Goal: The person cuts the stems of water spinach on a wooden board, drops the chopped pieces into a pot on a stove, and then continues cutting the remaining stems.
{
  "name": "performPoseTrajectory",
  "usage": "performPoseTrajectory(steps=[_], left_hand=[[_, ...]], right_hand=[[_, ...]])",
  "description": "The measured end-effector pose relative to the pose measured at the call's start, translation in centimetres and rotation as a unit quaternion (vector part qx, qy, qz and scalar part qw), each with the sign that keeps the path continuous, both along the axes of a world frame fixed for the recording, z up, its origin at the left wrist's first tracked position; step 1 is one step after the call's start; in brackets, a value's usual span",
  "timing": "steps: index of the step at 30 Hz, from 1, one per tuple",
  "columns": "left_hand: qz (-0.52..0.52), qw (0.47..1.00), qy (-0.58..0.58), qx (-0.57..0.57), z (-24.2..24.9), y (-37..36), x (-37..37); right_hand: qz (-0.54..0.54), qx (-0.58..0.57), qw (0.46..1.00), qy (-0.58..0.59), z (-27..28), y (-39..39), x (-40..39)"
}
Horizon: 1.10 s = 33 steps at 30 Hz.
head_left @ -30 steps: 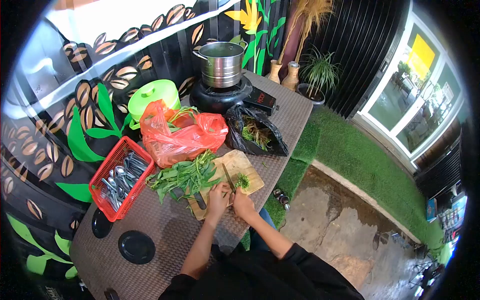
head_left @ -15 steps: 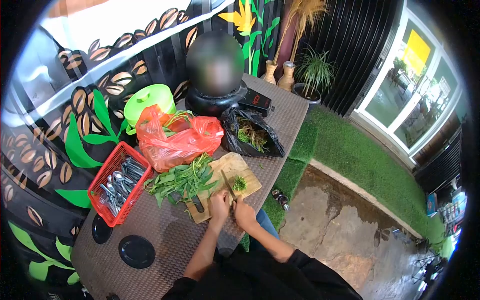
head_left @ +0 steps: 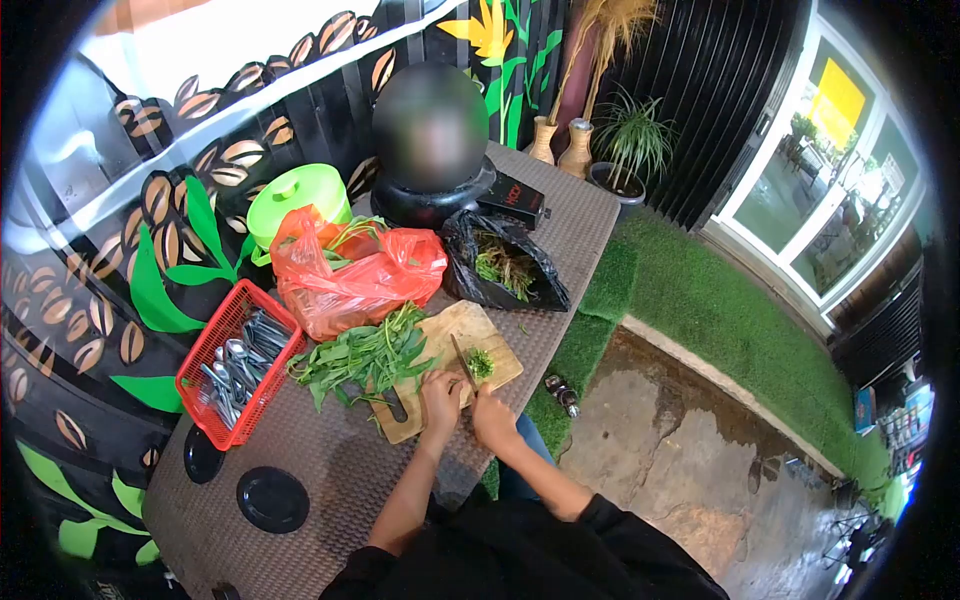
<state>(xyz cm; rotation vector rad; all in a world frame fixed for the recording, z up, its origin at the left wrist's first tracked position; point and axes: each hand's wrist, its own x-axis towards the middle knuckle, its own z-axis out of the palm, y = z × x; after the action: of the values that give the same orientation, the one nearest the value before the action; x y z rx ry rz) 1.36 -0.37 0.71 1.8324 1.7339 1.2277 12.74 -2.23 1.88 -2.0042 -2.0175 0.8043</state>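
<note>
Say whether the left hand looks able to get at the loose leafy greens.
Probably yes: the loose leafy greens lie beside the left hand, partly on the cutting board, with nothing visible between. The knife is on its other side, held in the right hand.

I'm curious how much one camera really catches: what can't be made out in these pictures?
All in the head view:
What sits on the black stove: covered by a round blur.
The handle of the knife: hidden by the right hand.
What, if anything, the left hand holds: its fingers hide it.
Lower contents of the red plastic bag: hidden by crumpled plastic.
</note>
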Motion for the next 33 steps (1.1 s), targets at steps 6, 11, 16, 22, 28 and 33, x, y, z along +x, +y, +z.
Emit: performPoseTrajectory(steps=[6, 11, 16, 22, 28, 33], left_hand=[[-0.006, 0.997, 0.069, 0.039, 0.0, -0.9, 0.4], [-0.017, 0.998, 0.044, 0.047, -0.8, -0.7, -0.3], [0.009, 0.999, -0.037, -0.022, -0.8, -0.8, 0.1], [0.003, 0.998, -0.060, -0.002, -0.8, -1.2, 0.1], [-0.001, 0.998, -0.062, 0.028, -1.3, -1.2, -0.1], [-0.008, 0.995, -0.095, 0.043, -1.3, -1.1, 0.0]], right_hand=[[0.013, 0.032, 0.998, 0.043, -0.1, 1.8, 0.3], [-0.019, 0.015, 0.999, 0.041, -0.1, -0.4, -0.6], [0.006, 0.028, 0.998, 0.054, -0.3, 2.6, -0.2], [-0.024, 0.019, 0.999, 0.027, 0.7, -0.3, -1.2], [0.005, 0.012, 0.999, 0.035, 0.5, 1.5, -0.4], [-0.027, 0.006, 0.999, 0.030, 0.5, -0.7, -1.4]])
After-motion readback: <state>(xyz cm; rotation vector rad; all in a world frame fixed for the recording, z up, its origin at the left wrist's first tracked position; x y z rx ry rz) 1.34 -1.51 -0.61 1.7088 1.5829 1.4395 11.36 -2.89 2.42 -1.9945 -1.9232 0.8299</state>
